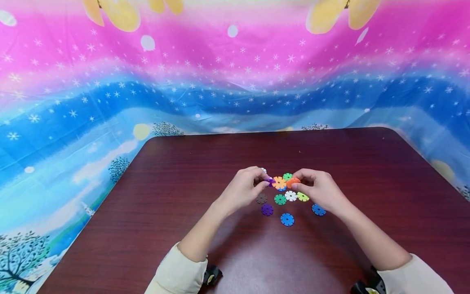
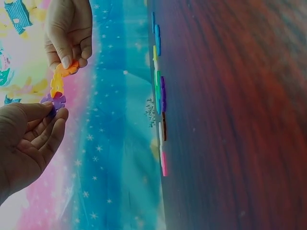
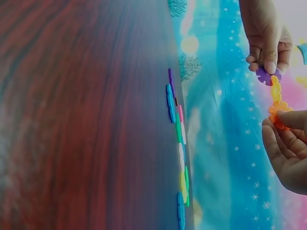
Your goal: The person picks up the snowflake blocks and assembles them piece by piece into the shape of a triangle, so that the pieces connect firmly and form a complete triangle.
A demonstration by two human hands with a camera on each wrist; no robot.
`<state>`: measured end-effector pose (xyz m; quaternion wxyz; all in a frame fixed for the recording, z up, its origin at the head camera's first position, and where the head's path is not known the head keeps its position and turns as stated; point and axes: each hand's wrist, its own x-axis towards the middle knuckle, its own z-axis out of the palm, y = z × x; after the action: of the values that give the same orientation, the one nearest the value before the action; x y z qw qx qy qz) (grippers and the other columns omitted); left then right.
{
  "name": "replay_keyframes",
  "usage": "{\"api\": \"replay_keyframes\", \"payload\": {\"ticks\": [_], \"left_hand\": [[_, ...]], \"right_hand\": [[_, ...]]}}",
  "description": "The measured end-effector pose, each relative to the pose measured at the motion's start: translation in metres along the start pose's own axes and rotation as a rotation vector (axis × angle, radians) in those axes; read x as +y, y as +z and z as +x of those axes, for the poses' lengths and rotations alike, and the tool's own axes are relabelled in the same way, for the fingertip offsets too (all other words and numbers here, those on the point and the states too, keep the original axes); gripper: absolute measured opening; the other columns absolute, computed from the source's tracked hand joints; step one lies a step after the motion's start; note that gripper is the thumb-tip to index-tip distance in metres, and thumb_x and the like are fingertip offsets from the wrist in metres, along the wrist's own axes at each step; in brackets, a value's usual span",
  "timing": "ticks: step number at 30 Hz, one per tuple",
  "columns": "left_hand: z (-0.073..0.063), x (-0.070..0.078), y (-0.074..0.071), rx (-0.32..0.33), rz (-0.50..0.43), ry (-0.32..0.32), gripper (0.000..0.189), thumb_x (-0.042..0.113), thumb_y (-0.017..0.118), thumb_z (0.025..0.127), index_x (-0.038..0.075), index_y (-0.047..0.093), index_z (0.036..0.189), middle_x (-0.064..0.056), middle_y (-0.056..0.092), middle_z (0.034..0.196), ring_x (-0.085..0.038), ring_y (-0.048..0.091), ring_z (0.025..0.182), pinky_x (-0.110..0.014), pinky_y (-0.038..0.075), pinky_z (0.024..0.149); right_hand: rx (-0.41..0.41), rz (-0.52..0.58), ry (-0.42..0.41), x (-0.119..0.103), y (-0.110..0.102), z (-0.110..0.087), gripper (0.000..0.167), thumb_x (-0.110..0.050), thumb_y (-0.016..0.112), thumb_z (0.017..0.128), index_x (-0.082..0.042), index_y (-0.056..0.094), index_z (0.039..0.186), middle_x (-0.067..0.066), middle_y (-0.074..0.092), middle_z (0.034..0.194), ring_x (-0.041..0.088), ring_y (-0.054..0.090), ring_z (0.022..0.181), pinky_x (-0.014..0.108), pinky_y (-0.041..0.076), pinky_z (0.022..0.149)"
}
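Between thumb and fingers my left hand [image 1: 240,188] pinches a purple notched plastic disc [image 2: 58,101]. Opposite it, my right hand [image 1: 324,191] pinches an orange notched disc [image 3: 279,114]. A lighter yellow-orange disc [image 1: 279,182] joins the two, its slots meeting theirs, so the three form a short chain. In both wrist views this chain is held up above the table, with the middle disc turned edgewise to its neighbours. Fingertips cover part of the purple and orange discs.
Loose discs lie on the dark red table [image 1: 165,216] below and around my hands: a blue one [image 1: 287,219], a purple one [image 1: 267,210], a green one [image 1: 280,199], a white one [image 1: 291,196] and several more. A patterned curtain [image 1: 227,73] hangs behind the table.
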<state>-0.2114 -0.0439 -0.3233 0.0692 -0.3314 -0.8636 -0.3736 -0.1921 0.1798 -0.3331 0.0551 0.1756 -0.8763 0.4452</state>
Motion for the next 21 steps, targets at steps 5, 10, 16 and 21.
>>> {"api": "replay_keyframes", "payload": {"ticks": [5,10,16,21], "left_hand": [[0.000,0.001,0.000,-0.002,0.006,0.014,0.005,0.005,0.065,0.086,0.005,0.063,0.090,0.001,0.058,0.084,-0.007,0.054,0.071,-0.015,0.046,0.063],[0.000,0.001,0.000,0.003,0.005,0.032,0.004,0.005,0.065,0.086,0.004,0.063,0.089,0.001,0.059,0.083,-0.007,0.053,0.069,-0.015,0.046,0.062],[0.001,0.000,0.000,0.012,0.032,0.040,0.005,0.007,0.063,0.088,0.002,0.064,0.088,0.000,0.058,0.080,-0.007,0.051,0.065,-0.016,0.045,0.057],[0.000,-0.001,0.002,0.016,0.016,0.031,0.004,0.005,0.064,0.086,0.001,0.064,0.087,-0.001,0.059,0.080,-0.007,0.051,0.064,-0.015,0.045,0.056]], "right_hand": [[0.016,-0.024,-0.030,-0.002,0.003,0.001,0.008,-0.004,0.068,0.082,-0.006,0.066,0.090,0.004,0.064,0.083,0.020,0.054,0.068,0.025,0.048,0.055],[0.032,-0.041,-0.043,-0.003,0.006,0.002,0.009,-0.002,0.069,0.081,-0.006,0.067,0.089,0.003,0.064,0.081,0.018,0.054,0.066,0.025,0.047,0.054],[0.059,-0.070,-0.071,-0.002,0.009,0.006,0.009,-0.001,0.070,0.080,-0.006,0.068,0.087,0.002,0.064,0.079,0.016,0.053,0.063,0.024,0.047,0.053],[0.068,-0.091,-0.083,-0.003,0.011,0.007,0.009,0.000,0.071,0.078,-0.005,0.069,0.085,0.002,0.065,0.078,0.016,0.054,0.063,0.024,0.048,0.053]]}}
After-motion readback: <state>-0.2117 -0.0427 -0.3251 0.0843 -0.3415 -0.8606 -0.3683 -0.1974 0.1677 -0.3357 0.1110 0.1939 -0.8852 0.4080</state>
